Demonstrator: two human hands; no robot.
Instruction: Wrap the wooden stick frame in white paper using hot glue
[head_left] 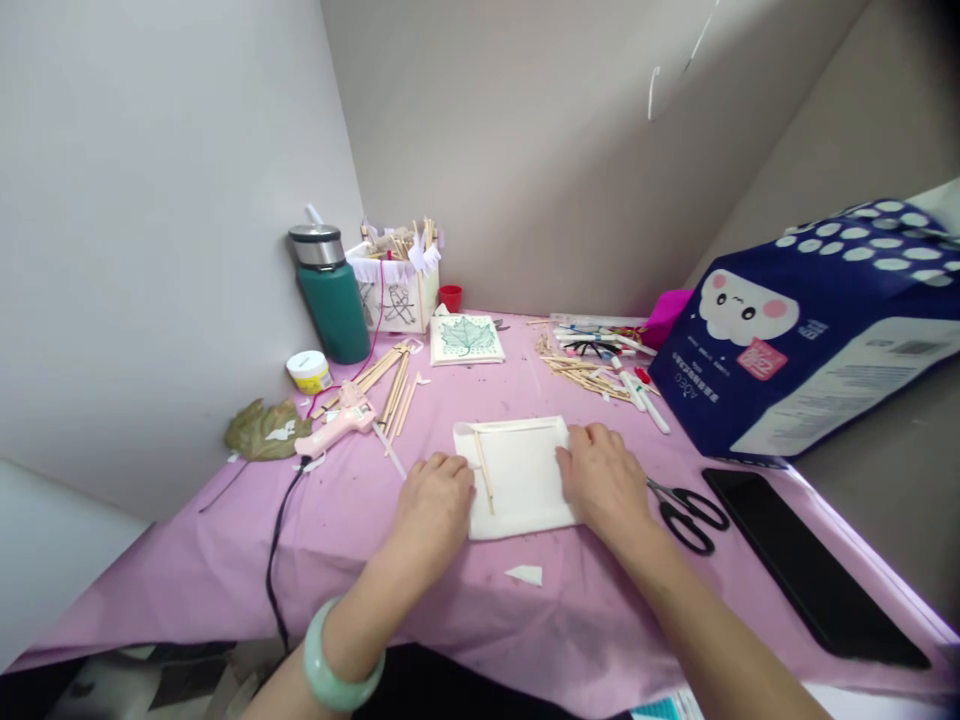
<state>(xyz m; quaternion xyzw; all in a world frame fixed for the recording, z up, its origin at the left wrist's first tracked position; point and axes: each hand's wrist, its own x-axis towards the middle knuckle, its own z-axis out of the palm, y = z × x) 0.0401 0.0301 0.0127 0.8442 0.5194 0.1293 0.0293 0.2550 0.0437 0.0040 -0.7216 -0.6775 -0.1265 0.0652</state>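
The sheet (525, 490) lies flat at mid tabletop (375, 570), left hand (435, 505) and right hand (602, 482) pressing its sides, each grip open and clasping nothing, probably to steady the stick (484, 472) on it.

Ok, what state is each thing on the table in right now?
white sheet: flat on the pink cloth, sticks along its top and left edges.
left hand: resting at the sheet's left edge, fingers curled.
right hand: lying on the sheet's right edge.
scissors: shut, lying flat.
glue gun: on its side, cord attached.
green bottle: upright, lid on.
black tablet: screen dark.
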